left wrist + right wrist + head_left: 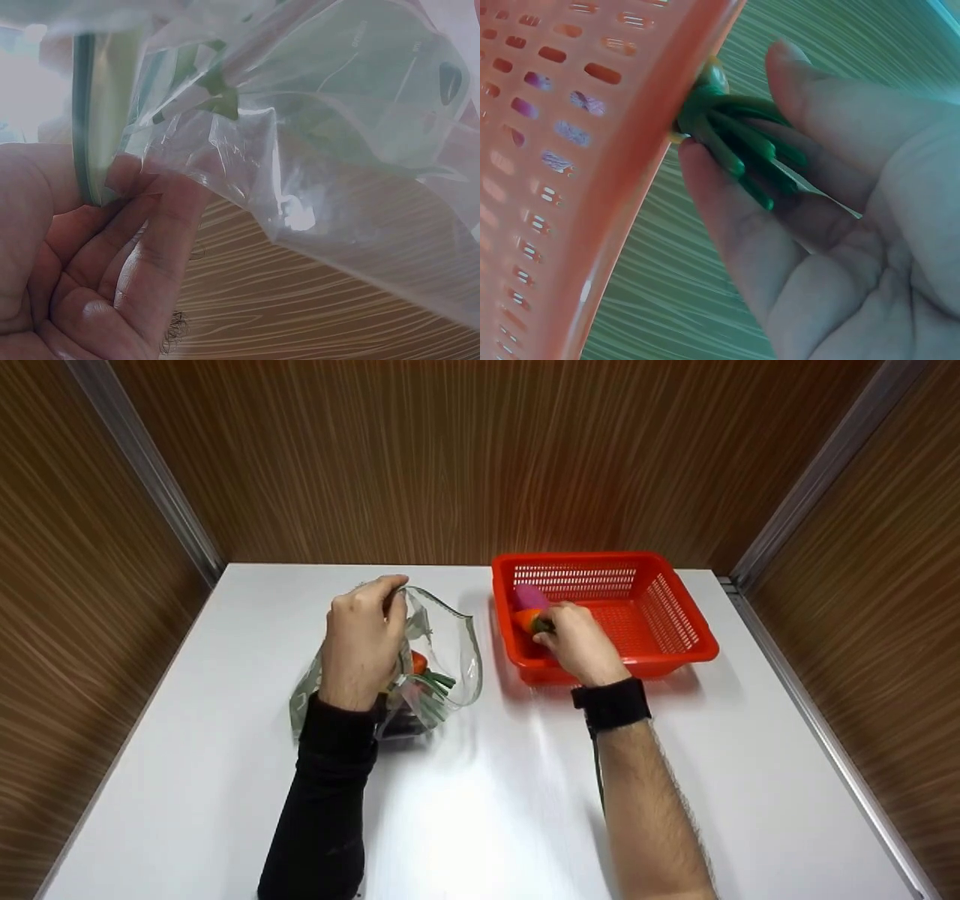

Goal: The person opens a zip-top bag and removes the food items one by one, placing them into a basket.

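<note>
A white table (480, 810) fills the near scene, boxed in by wood-grain walls (450, 457) on 3 sides. At the far right of it an orange basket (675, 641) is set, with a pink item (529, 595) lying in its left end. At the centre left a clear plastic bag (457, 660) is held up with its mouth open toward the right; a carrot toy with green leaves (431, 684) is seen inside it.

The bag's rim is pinched by the left hand (364, 641), fingers curled over the top edge; in the left wrist view the film (247, 165) is seen pressed between thumb and fingers (161, 247). A second carrot toy (528, 619) is held by the right hand (577, 645) just inside the basket's near left corner, its green leaf stalks (739, 139) clasped between the fingers (727, 225).

As a judgement, the bag could sag shut if the pinch on the thin film slips, and the toy could be dropped if only the stalks are held, or be snagged on the basket wall (592, 150), against which it is pressed.

The orange body of the held toy is mostly hidden behind the hand and the wall. The bag's lower contents are blurred by folds, and a dark shape beneath it cannot be identified.
</note>
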